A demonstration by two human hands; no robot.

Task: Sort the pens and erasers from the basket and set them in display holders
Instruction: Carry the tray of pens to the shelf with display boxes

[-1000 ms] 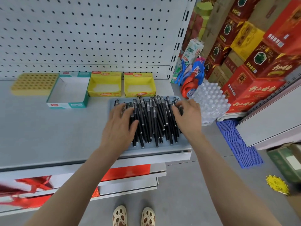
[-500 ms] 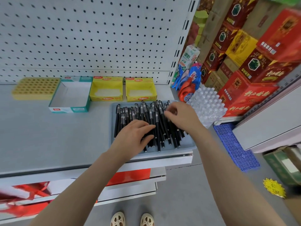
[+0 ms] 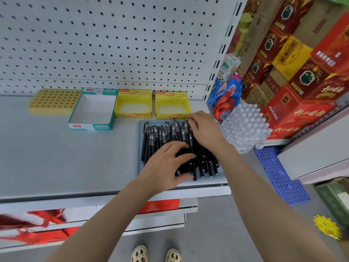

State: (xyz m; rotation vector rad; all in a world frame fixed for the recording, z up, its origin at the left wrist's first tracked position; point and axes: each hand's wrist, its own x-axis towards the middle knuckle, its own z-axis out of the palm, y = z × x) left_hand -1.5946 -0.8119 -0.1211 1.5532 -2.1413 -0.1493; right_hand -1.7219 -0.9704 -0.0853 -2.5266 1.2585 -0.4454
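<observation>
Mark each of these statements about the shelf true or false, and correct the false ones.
1. The black pens lie in a grey tray on the shelf. True.
2. The holed yellow holder already holds several pens. False: no pens show in its holes.
3. The left hand and the right hand are both on the pens. True.
4. The teal-and-white box stands to the right of the yellow boxes. False: it stands to their left, between them and the holed yellow holder.
</observation>
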